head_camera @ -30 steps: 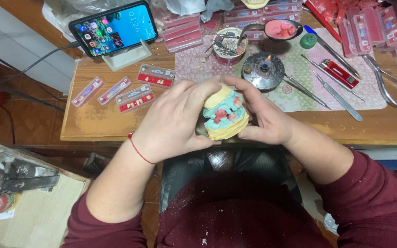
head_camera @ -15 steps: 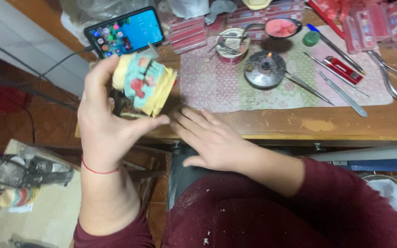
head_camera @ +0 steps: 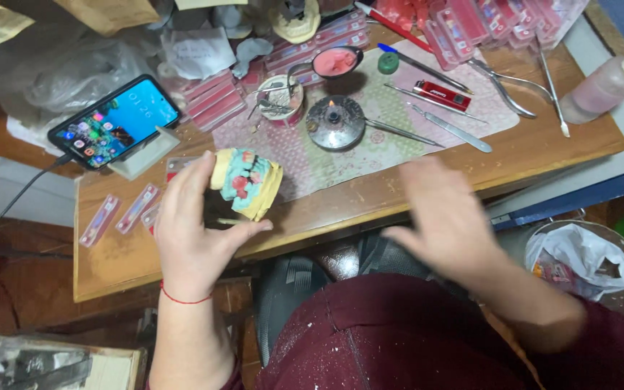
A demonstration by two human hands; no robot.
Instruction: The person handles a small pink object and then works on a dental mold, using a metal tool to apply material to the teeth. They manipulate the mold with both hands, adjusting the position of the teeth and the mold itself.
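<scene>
We are holding a dental cast (head_camera: 245,182) in our left hand (head_camera: 195,230), above the near left part of the wooden workbench (head_camera: 370,189). The cast is a cream-yellow plaster block carrying turquoise and red wax on its face. It is sitting tilted between the digits: the fingers (head_camera: 184,180) are curving up and over its left side, while the thumb (head_camera: 243,232) is pressing along its lower edge, so the cast is lying above the thumb and to the right of the fingers. The grip is closed firmly on it, and the waxed face is turning toward us. A red string bracelet (head_camera: 182,297) is circling the left wrist.

Our right hand (head_camera: 445,217) is hovering over the near edge of the bench, well apart from the cast, and is blurring in the view. Its fingers appear spread and loose, grasping nothing.

Behind the cast a patterned mat (head_camera: 370,137) is carrying a round metal burner (head_camera: 335,121), slender steel instruments (head_camera: 451,128) and a red lighter (head_camera: 442,95). A smartphone (head_camera: 114,123) is leaning on a stand at the left. Small flat trays (head_camera: 118,215) are lying on the bench left of our left hand.
</scene>
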